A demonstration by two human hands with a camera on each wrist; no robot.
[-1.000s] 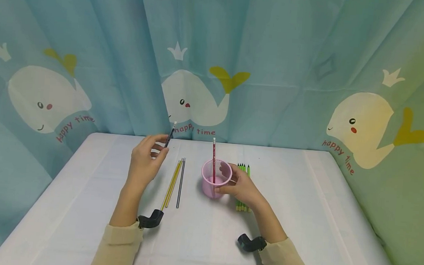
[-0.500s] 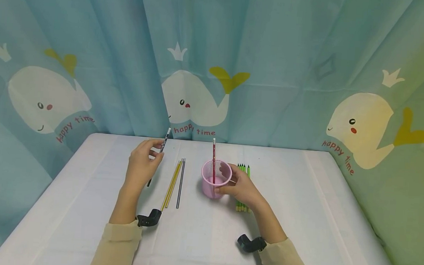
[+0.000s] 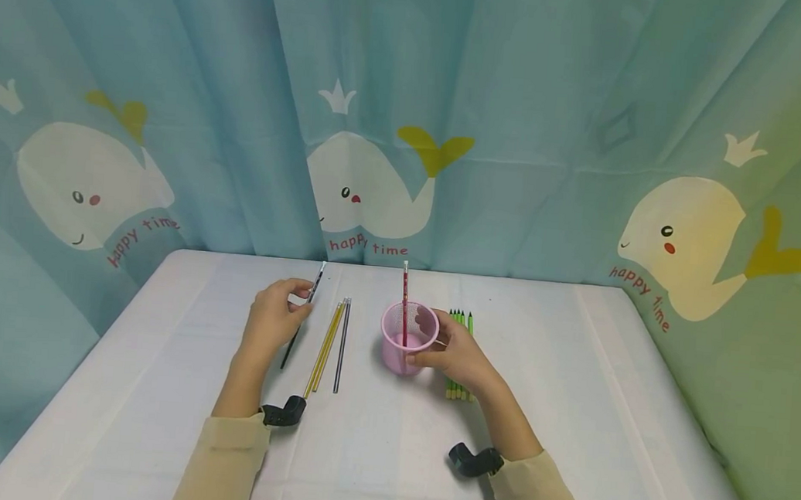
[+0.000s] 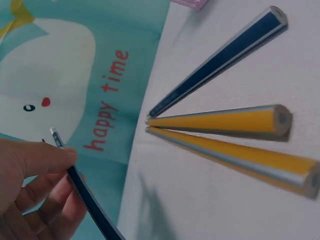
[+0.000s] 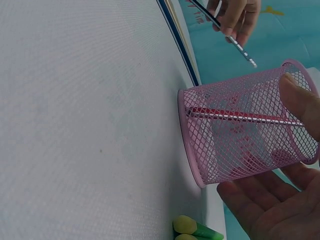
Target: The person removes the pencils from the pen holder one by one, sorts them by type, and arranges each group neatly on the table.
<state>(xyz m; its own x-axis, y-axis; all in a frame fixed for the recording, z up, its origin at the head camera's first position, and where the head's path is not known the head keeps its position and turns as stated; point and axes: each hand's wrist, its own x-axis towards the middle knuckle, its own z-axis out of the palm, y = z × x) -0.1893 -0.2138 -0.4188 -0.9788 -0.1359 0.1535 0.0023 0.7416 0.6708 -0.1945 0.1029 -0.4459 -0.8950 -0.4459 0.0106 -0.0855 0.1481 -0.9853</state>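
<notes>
My left hand [image 3: 273,317] pinches a dark blue pencil [image 4: 92,202] between thumb and fingers, its silvery-white end up and the other end slanting down toward the table. Two yellow pencils [image 4: 220,119] and another dark blue pencil [image 4: 220,60] lie just right of that hand. With my right hand [image 3: 461,356] I grip the side of a pink mesh pencil cup [image 5: 245,130], thumb at the rim. The cup is upright on the table. One red pencil [image 3: 405,291] stands inside it, leaning slightly.
Several green pencils [image 3: 456,391] lie side by side right of the cup, partly hidden by my right hand. A white cloth covers the table [image 3: 372,457]. Behind its far edge hangs a blue-green curtain [image 3: 529,212] printed with whales.
My left hand first shifts a little left, then comes back right and lower, bringing the dark blue pencil down with it. The right hand and the cup stay in place.
</notes>
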